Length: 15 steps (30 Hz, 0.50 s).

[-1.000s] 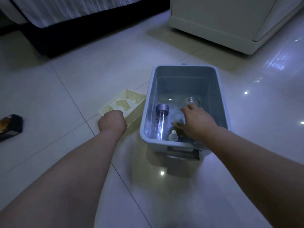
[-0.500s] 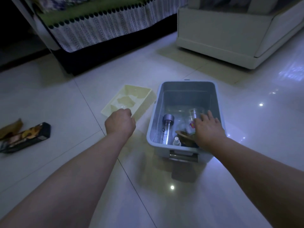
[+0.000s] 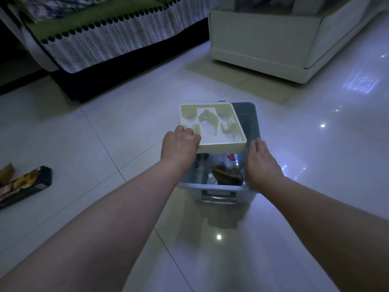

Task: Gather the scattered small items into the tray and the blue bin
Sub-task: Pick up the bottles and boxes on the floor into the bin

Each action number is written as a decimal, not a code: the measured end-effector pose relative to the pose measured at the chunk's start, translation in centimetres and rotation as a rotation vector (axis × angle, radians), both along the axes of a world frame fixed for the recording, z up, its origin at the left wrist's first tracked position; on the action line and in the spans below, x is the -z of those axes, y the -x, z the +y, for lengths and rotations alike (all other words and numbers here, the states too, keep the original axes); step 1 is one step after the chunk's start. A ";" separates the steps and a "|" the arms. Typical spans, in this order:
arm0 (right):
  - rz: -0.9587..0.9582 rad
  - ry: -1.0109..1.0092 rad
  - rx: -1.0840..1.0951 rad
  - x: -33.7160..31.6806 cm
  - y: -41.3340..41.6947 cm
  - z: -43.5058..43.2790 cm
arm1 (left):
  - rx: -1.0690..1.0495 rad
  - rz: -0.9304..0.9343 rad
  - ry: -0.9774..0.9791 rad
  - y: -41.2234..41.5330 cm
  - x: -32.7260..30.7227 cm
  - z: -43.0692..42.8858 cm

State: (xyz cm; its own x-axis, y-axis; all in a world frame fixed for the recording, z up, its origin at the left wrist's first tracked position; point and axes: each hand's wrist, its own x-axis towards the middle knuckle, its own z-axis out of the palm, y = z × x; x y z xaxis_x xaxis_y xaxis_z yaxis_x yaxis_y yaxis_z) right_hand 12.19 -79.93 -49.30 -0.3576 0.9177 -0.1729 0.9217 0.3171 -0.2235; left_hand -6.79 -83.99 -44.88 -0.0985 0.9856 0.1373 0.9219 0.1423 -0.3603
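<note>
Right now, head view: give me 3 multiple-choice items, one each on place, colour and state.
1. Where is the tray?
A) held above the blue bin
B) sunk to the bin's bottom
C) behind the person

2. What colour is the tray?
A) red
B) black
C) pale yellow

3. What is the left hand doing?
A) hanging free, touching nothing
B) gripping the tray's near-left corner
C) reaching down into the bin

Answers:
1 A: the tray covers the far part of the bin's opening, and the bin's contents show below its near edge.
2 C: its walls and moulded inside read pale yellow.
3 B: the fingers curl over the tray's corner.
</note>
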 end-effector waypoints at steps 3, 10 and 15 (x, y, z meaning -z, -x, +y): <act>-0.001 -0.001 0.020 0.1 -0.5 0.0 | 0.031 -0.002 0.046 -1.4 0.5 0.6; -0.026 0.073 0.067 -0.1 -1.0 -0.6 | -0.037 -0.161 0.080 -2.6 1.8 2.0; 0.006 0.094 0.058 -0.1 -1.2 0.0 | -0.120 -0.259 0.092 -2.1 3.1 1.7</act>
